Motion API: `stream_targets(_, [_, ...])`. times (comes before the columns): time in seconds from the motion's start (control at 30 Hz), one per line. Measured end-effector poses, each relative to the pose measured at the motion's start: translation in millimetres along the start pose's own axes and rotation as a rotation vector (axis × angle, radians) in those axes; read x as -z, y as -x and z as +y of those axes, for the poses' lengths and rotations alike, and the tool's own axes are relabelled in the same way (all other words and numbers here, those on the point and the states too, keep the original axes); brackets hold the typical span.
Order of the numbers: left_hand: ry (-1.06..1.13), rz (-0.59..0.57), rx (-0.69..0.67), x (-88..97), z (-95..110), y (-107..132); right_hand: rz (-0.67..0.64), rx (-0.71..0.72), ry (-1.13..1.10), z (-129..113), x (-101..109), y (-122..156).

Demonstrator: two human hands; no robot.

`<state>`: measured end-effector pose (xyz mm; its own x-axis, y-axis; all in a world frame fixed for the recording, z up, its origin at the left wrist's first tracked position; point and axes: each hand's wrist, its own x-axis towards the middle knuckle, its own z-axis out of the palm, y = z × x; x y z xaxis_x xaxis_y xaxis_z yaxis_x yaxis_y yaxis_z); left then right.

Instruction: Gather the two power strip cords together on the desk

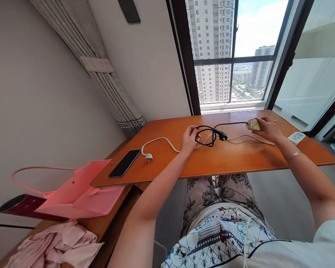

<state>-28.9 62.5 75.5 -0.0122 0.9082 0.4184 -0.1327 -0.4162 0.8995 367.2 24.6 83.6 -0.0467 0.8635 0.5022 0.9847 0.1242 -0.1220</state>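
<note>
At the bottom of the frame, a cloth top [220,230] printed with blue-and-white florals and a fine grid lies above loose, leaf-patterned trousers [195,201]. At lower left, crumpled pale-pink fabric [56,245] sits in soft folds before a smooth, creased pink bag [86,191] with a thin looped handle, a glossy dark-red cylinder [30,206] lying beside it. Across the middle stretches an orange-brown table [162,128] with a satin sheen and rounded far corners. Near its left end lie a flat, dark glass phone [124,163] and, just beside it, an angular white plug [148,157] on a smooth, curving white cord [167,140]. At centre, the left hand [190,137] pinches a round coil of rubbery black cord [214,137], a stubby black plug [222,135] at the coil's right side. Centre right, over the table's far part, the right hand [265,128] grips a boxy cream-yellow block [252,124], the black cord running into its left end; thin bangles [293,155] circle that wrist. A rounded white socket strip [296,137] rests at the right. Beyond, a pleated grey curtain [100,67] hangs upper left, and a dark-framed window [231,59] shows gridded concrete towers.
</note>
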Motion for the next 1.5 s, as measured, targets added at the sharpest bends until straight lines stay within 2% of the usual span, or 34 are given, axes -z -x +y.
stream_targets(0.1, [0.135, 0.088, -0.103, 12.4, 17, -3, -0.039, -0.006, 0.032, 5, 11, 14])
stream_targets(0.17, [0.229, 0.176, -0.12, 18.3, 27, -6, -0.088, -0.003, 0.058, 6, 17, 22])
stream_targets(0.3, [0.371, 0.384, -0.041, 27.6, 43, -13, -0.168, 0.0, 0.095, 6, 26, 37])
stream_targets(0.43, [0.464, 0.544, 0.033, 32.7, 48, -16, -0.159, 0.02, 0.098, 10, 30, 49])
stream_targets(0.53, [0.515, 0.543, 0.061, 33.9, 46, -14, -0.156, 0.021, 0.092, 14, 34, 57])
stream_targets(0.67, [0.53, 0.444, 0.08, 36.0, 40, -12, -0.176, 0.005, 0.078, 18, 40, 66])
stream_targets(0.73, [0.536, 0.429, 0.107, 37.5, 37, -12, -0.18, -0.001, 0.08, 20, 43, 69])
stream_targets(0.97, [0.561, 0.548, 0.231, 47.7, 21, -20, -0.215, -0.056, 0.137, 23, 46, 76])
stream_targets(1.1, [0.537, 0.701, 0.187, 74.1, 23, -30, -0.225, -0.204, 0.206, 38, 49, 84])
stream_targets(1.3, [0.469, 0.818, 0.15, 129.6, 44, -42, -0.185, -0.508, 0.276, 95, 61, 116])
stream_targets(1.4, [0.364, 0.814, 0.1, 142.0, 46, -43, -0.157, -0.572, 0.298, 119, 65, 130])
stream_targets(1.5, [0.233, 0.79, 0.047, 144.7, 39, -46, -0.196, -0.54, 0.326, 133, 65, 135])
